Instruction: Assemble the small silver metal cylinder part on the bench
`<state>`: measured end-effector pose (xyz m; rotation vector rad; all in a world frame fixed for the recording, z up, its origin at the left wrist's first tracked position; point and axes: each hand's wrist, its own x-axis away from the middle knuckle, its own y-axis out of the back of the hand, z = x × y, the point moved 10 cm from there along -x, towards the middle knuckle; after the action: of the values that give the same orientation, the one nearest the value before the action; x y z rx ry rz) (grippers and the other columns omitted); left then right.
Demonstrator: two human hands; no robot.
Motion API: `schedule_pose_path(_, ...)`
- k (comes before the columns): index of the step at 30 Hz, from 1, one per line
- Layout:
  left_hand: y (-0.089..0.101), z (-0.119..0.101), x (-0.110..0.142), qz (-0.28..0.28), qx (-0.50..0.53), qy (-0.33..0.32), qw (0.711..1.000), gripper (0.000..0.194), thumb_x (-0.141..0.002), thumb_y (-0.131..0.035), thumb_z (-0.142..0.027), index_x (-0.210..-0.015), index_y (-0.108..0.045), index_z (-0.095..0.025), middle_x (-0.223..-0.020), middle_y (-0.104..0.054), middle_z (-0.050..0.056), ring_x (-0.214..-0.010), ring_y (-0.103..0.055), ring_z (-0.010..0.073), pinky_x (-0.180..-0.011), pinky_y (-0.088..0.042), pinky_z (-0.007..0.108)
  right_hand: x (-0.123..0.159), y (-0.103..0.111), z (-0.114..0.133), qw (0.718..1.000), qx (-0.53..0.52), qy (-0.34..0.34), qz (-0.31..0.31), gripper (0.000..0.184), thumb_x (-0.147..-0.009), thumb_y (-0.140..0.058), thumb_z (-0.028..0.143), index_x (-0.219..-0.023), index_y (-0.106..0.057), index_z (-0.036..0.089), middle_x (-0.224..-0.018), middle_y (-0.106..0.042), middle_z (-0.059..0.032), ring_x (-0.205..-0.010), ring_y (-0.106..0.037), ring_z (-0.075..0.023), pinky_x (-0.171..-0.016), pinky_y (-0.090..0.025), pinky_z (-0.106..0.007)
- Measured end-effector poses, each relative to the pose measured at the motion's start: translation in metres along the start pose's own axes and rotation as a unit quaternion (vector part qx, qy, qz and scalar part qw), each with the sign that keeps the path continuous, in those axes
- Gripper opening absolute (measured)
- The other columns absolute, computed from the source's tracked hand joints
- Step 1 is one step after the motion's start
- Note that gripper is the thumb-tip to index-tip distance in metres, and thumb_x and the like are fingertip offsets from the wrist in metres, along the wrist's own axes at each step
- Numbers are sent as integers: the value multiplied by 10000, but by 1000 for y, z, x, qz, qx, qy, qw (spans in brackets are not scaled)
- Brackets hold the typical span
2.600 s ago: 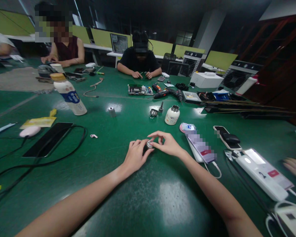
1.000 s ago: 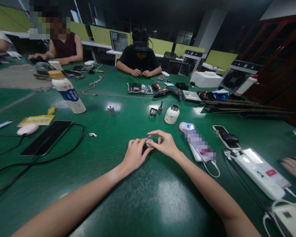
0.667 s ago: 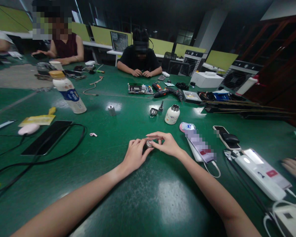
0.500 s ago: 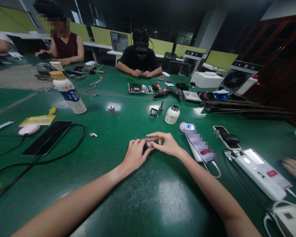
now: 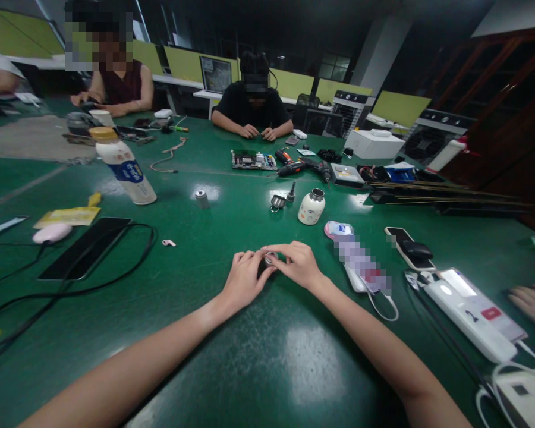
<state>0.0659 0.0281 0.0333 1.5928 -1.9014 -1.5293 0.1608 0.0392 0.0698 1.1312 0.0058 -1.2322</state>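
On the green table (image 5: 258, 351), both my hands meet around a small round metal part (image 5: 270, 258). My left hand (image 5: 244, 280) curls its fingers round the part's left side and grips it. My right hand (image 5: 296, 265) covers it from the right, with thumb and fingertips pinched on its top. Most of the part is hidden by my fingers. Beyond my hands stand a small white bottle (image 5: 311, 207), a metal fitting (image 5: 277, 203) and a small metal cylinder (image 5: 201, 199).
A milk bottle (image 5: 121, 166), a dark tablet (image 5: 86, 247) with black cables and a pink earbud (image 5: 169, 242) lie to the left. Phones and power banks (image 5: 470, 311) lie to the right, near another person's hand (image 5: 533, 302). Two people sit across the table by a circuit board (image 5: 253, 160) and drills.
My right hand's raised fingers have lowered and closed over the top of the metal part. My left hand keeps its grip and has not moved.
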Motion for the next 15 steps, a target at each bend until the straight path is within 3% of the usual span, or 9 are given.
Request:
schedule_pose_path(4,-1,0,0,-1,-6,-2,1000,267,-930,-504,-360,-1102,-537,-158,-916,-655,76,-872,-587,242,-814,-391,400,1,-4,0,1000,9,3,4,191,-919,-558,323,-1020,-714,277,-965,-747,-19,-584,-599,-120,-680,-433,-280)
schedule_pose_path(8,0,-2,0,-6,1,-8,1000,284,-935,-499,-368,-1135,-532,-169,-988,-667,82,-906,-594,239,-828,-386,400,-1,1,-4,1000,-17,-21,-3,170,-867,-636,373,-976,-717,270,-929,-746,-8,-517,-542,-93,-651,-433,-266)
schedule_pose_path(12,0,0,1,3,-2,-2,1000,278,-929,-512,-351,-1135,-541,-166,-965,-668,81,-901,-597,239,-837,-385,399,-4,0,-10,990,-117,-72,39,235,-793,-691,319,-1013,-690,237,-961,-734,-10,-437,-441,-56,-493,-394,-222)
schedule_pose_path(15,0,0,1,9,-1,0,1000,299,-925,-524,-343,-1169,-532,-170,-987,-666,80,-911,-597,236,-841,-381,395,-5,-1,-13,975,-184,-104,72,306,-763,-674,262,-1062,-661,198,-939,-733,-28,-433,-427,-48,-457,-382,-198)
